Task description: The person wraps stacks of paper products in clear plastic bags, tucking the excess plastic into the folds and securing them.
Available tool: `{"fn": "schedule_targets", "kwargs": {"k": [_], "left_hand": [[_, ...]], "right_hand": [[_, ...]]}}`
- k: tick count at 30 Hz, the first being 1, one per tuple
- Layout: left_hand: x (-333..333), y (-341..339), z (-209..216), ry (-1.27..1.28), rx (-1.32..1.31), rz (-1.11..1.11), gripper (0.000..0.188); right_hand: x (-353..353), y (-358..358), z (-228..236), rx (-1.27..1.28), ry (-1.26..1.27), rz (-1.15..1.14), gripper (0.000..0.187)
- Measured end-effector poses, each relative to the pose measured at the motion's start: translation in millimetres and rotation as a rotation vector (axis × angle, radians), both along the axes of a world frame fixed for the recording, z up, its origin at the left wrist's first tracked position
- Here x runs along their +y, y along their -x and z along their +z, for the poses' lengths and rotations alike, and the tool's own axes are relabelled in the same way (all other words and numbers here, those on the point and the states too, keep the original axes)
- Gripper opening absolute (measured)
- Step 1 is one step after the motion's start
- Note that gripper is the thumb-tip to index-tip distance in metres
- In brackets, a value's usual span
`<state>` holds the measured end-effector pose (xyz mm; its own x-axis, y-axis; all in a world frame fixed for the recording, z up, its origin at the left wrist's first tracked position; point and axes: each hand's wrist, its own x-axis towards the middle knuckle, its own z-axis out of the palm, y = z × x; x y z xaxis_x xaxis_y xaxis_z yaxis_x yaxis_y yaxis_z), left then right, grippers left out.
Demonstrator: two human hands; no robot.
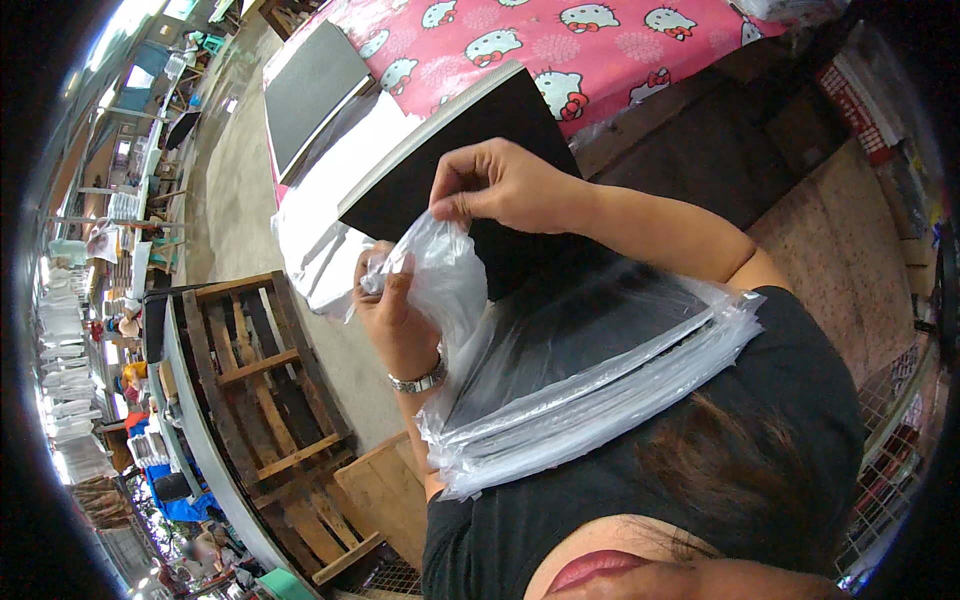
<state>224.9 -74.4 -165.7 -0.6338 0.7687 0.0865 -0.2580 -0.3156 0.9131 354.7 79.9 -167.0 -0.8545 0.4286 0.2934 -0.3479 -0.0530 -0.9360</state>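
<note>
My left hand [398,318], with a metal watch on its wrist, is closed on a bunched piece of thin clear plastic bag [450,275]. Just above it, my right hand [510,185] pinches the upper edge of the same plastic between thumb and fingers. A stack of folded clear plastic bags [600,405] rests against my black shirt. Behind my hands a thick black hardbound book [515,115] lies tilted on the table, partly covered by my right hand and forearm. Farther left sits another dark-covered book [318,85].
A pink table cover with cartoon cats [640,45] spreads at the back. White sheeting [330,235] hangs over the table's near left edge. Wooden pallets [265,370] stand at the left by a grey concrete floor [230,190]. A red crate [855,110] is at the far right.
</note>
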Motion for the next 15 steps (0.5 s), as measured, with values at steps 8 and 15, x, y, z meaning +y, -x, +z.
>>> {"fn": "schedule_targets", "kwargs": {"k": [8, 15], "left_hand": [[10.1, -6.6, 8.5, 0.108, 0.216, 0.021, 0.018], [-6.5, -9.9, 4.6, 0.230, 0.224, -0.168, 0.020]], "right_hand": [[13.9, 13.9, -3.2, 0.141, -0.404, -0.431, 0.026], [-22.4, -4.0, 4.2, -0.181, 0.154, 0.280, 0.020]]}}
